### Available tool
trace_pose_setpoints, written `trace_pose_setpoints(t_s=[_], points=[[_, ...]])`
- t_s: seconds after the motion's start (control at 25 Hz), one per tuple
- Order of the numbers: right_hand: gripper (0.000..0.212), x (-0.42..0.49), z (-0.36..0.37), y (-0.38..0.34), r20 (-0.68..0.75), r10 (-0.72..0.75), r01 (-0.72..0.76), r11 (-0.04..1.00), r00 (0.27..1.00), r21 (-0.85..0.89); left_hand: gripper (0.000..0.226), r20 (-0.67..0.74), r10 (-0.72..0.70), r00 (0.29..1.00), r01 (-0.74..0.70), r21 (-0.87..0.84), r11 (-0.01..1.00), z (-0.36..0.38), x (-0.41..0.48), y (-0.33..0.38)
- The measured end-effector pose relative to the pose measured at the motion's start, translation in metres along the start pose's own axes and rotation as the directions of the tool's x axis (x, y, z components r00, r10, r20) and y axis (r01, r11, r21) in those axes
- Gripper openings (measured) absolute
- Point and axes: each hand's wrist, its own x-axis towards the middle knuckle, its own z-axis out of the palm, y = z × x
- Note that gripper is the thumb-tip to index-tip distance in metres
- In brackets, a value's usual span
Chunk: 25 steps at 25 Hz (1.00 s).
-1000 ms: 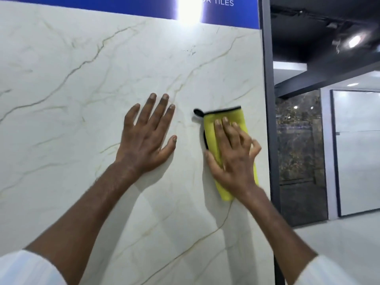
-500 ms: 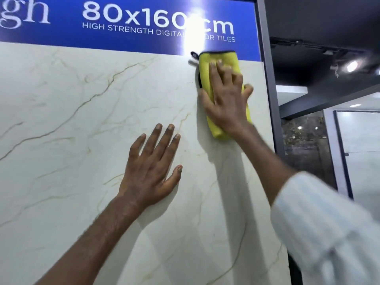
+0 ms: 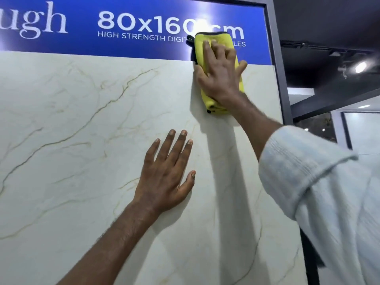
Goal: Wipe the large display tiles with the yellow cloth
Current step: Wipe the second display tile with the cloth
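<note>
Two hands on a marble-look display tile, the right one pressing a yellow cloth at its top edge.

The white tile (image 3: 82,140) with thin gold veins fills the left and middle, under a blue sign band (image 3: 144,48) printed "80x160 cm". The left hand (image 3: 164,177) lies flat on the tile, fingers straight and slightly spread, holding nothing. Up and to its right, the folded yellow cloth (image 3: 211,104) straddles the line where tile meets sign; the right hand (image 3: 222,75) presses it with straight fingers spread across it. A dark frame (image 3: 279,79) borders the tile, with a pale striped sleeve (image 3: 318,182) at right.
</note>
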Motion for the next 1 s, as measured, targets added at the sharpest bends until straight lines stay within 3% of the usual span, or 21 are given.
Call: trace_pose_setpoints(t_s=[0.12, 0.24, 0.4, 0.52, 0.8, 1.0], points=[[0.070, -0.011, 0.008, -0.016, -0.009, -0.065, 0.064, 0.997, 0.998, -0.037, 0.067, -0.035, -0.001, 0.999, -0.002, -0.084, 0.996, -0.007, 0.004, 0.000], [0.070, -0.077, 0.019, -0.023, -0.062, -0.137, 0.135, 0.990, 0.989, -0.036, 0.066, -0.084, 0.019, 0.996, -0.036, -0.204, 0.978, -0.019, -0.011, -0.012], [0.072, -0.216, 0.023, -0.020, -0.063, -0.134, 0.132, 0.990, 0.989, -0.047, 0.073, -0.004, 0.037, 0.999, -0.037, -0.050, 0.998, -0.030, -0.072, -0.032], [0.073, -0.293, 0.028, -0.022, -0.051, -0.144, 0.140, 0.987, 0.988, -0.085, 0.078, 0.080, 0.045, 0.996, -0.043, -0.024, 0.999, -0.028, -0.095, -0.027], [0.075, -0.153, 0.022, -0.035, -0.025, -0.106, 0.104, 0.992, 0.994, -0.065, 0.078, 0.131, 0.016, 0.991, -0.010, -0.041, 0.999, -0.027, -0.097, -0.022], [0.072, -0.227, 0.034, -0.040, -0.117, -0.069, 0.058, 0.993, 0.991, -0.100, 0.077, 0.126, 0.022, 0.992, -0.016, -0.051, 0.999, -0.024, -0.099, -0.024]])
